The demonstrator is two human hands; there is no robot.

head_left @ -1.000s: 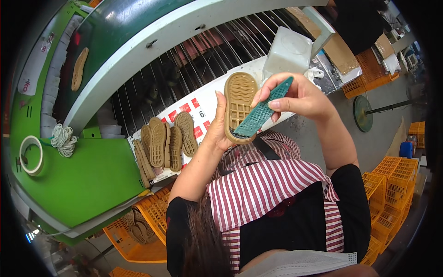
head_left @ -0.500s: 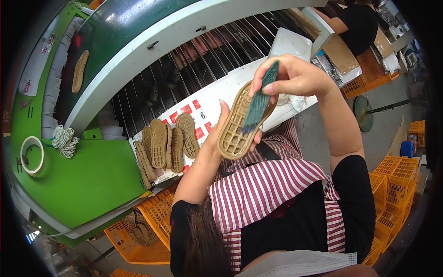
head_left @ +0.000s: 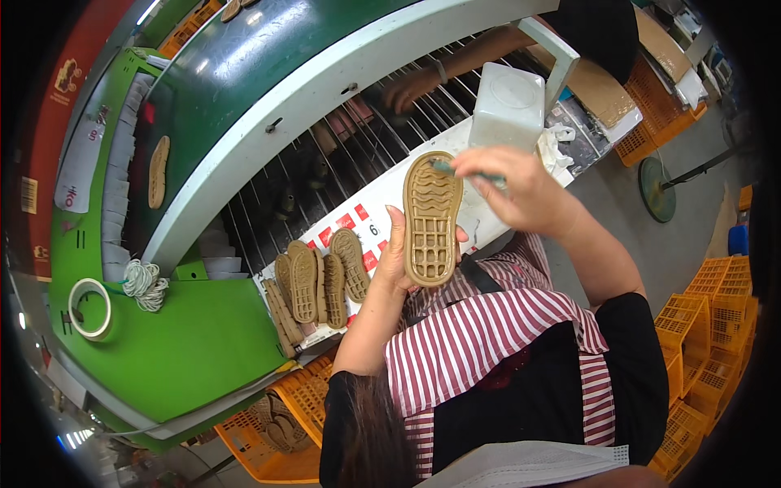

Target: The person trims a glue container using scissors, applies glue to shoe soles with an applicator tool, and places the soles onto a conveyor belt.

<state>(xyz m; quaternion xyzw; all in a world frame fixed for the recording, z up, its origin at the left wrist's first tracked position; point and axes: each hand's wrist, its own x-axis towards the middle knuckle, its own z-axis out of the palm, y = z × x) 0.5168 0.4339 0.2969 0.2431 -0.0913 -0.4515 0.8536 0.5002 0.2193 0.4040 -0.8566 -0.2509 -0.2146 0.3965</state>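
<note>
The left hand point(head_left: 396, 264) holds a shoe sole point(head_left: 431, 232) before the person; the right hand point(head_left: 525, 191) is at its right, with a brush point(head_left: 442, 166) at the sole's far end. Beyond them runs a narrow worktop point(head_left: 482, 213), with a group of soles point(head_left: 303, 281) on its left end and a container point(head_left: 508, 114) toward its right. Behind it lies a rod rack point(head_left: 333, 163), a co-worker's hand point(head_left: 403, 93) over it. Farther back, a lone sole point(head_left: 159, 172) lies on a belt point(head_left: 211, 89). Leftward, a table point(head_left: 179, 350) bears a tape roll point(head_left: 98, 334), left of a string bundle point(head_left: 148, 286). A crate point(head_left: 244, 459) with soles inside sits near the table's front edge; more crates point(head_left: 683, 325) stand at the person's right.
</note>
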